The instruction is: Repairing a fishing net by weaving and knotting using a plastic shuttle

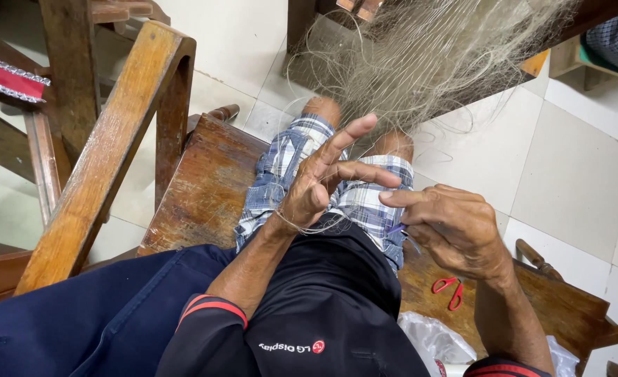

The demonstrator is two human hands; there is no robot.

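A black shirt [330, 314] with red-edged sleeves fills the lower frame, nearest the camera. Above it, thin pale fishing line [309, 227] is seen looped around the wrist and palm of the left hand [323, 178], which is held up with fingers spread. The line runs up toward a tangled pale net [427, 56] draped over the knees. The right hand [455, 227] is closed in a pinch, fingertips together near the line, with a small blue item [396, 229] gripped; what it is cannot be told. Plaid shorts [351, 195] are seen under the hands. A wooden bench [211, 188] is sat upon. Red-handled scissors [450, 290] lie on the bench right of the lap, beside a white plastic bag [427, 342]. White floor tiles [574, 160] lie beyond.
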